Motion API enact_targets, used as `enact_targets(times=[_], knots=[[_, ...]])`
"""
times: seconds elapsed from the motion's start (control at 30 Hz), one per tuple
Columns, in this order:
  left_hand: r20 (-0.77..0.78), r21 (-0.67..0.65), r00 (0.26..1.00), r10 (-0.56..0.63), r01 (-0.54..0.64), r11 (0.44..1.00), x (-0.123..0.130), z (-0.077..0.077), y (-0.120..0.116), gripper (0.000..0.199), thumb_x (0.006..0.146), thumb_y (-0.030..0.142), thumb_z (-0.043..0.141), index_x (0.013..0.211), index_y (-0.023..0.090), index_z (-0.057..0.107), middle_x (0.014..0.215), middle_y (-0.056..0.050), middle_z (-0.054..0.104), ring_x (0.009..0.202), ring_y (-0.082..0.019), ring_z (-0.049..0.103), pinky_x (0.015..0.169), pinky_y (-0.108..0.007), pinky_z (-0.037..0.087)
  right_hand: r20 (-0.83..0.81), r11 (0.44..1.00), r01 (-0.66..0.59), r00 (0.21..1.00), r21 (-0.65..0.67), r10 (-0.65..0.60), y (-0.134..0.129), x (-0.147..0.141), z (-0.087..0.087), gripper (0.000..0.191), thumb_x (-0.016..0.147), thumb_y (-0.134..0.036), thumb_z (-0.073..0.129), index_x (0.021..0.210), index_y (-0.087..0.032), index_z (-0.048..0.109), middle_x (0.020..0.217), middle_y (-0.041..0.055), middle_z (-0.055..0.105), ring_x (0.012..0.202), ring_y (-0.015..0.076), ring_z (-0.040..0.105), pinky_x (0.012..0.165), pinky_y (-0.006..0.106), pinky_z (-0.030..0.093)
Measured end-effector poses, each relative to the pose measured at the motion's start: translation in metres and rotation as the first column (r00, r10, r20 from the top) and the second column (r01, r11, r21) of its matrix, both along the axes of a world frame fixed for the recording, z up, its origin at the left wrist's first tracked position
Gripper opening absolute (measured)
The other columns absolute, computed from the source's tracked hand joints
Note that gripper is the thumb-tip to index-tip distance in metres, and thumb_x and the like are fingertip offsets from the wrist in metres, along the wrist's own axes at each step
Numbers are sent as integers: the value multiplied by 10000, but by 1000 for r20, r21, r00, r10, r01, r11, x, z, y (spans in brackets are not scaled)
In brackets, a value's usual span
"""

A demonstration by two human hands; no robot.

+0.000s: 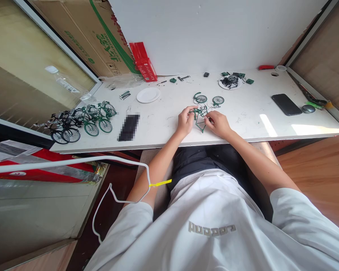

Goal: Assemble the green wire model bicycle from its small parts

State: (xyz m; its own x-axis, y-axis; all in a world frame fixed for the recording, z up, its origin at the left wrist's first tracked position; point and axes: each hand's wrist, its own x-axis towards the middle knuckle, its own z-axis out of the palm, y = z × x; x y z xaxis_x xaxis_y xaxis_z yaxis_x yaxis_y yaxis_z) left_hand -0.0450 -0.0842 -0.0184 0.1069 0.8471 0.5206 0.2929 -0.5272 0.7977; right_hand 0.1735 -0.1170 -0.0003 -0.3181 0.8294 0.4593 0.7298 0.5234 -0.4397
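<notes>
Close to the front edge of the white table, my left hand (pixel 185 119) has its fingers closed on the left part of a green toy bicycle frame (pixel 202 128). My right hand (pixel 219 123) pinches at the right side of the same frame; a thin, light-coloured piece shows by its fingertips, too small to name. Just beyond the hands lie two small black spoked wheels, one wheel (pixel 218 100) on its own and the other wheel (pixel 201 99) beside a curved dark green part (pixel 197 94).
Several assembled toy bicycles (pixel 92 116) stand at the left. Behind are a white plate (pixel 148 95), a red box (pixel 144 64) and a plate of black parts (pixel 230 82). A phone (pixel 286 104) lies right. A white cable (pixel 127 160) hangs across the left foreground.
</notes>
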Motion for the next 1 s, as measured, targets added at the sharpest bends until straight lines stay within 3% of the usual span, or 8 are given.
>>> enact_targets(times=[0.17, 0.37, 0.5, 0.67, 1.0], knots=[[-1, 5, 1000, 4, -4, 1000, 0, -1, 2, 399, 1081, 540, 582, 1241, 238, 787, 1318, -127, 834, 1198, -285, 776, 1020, -401, 638, -8, 1000, -4, 1000, 1, 4, 0, 0, 0, 321, 1092, -423, 511, 1023, -213, 743, 907, 136, 748, 843, 294, 636, 754, 391, 441], [16, -7, 1000, -7, 7, 1000, 1, 1, 0, 370, 1043, 523, 632, 1222, 234, 778, 1303, -131, 838, 1189, -282, 793, 1007, -398, 645, -6, 1000, -4, 1000, 7, 4, 0, -1, 0, 303, 1091, -416, 518, 1015, -223, 739, 897, 129, 745, 841, 292, 632, 750, 385, 437], [159, -111, 985, -62, 80, 991, 1, 1, 4, 338, 971, 462, 723, 1208, 225, 765, 1193, -117, 856, 1102, -275, 836, 1022, -425, 666, 10, 1000, -2, 1000, 0, 2, 0, 0, -1, 287, 1097, -403, 522, 1020, -222, 732, 897, 124, 737, 846, 290, 633, 756, 381, 428], [350, -256, 917, -190, 289, 922, -2, 3, 8, 453, 901, 497, 856, 1237, 211, 751, 1058, -101, 871, 992, -284, 868, 978, -454, 689, 26, 1000, -4, 1000, 10, 3, 2, 1, -3, 266, 1097, -391, 532, 1016, -222, 722, 881, 109, 722, 842, 282, 623, 750, 373, 409], [537, -318, 828, -162, 376, 870, 1, 11, 1, 756, 693, 598, 1079, 1255, 189, 782, 998, -99, 887, 955, -268, 871, 958, -372, 660, 2, 997, -14, 1000, 78, 14, 5, 2, -8, 243, 1099, -380, 548, 1015, -223, 713, 839, 88, 697, 807, 266, 609, 742, 370, 414]])
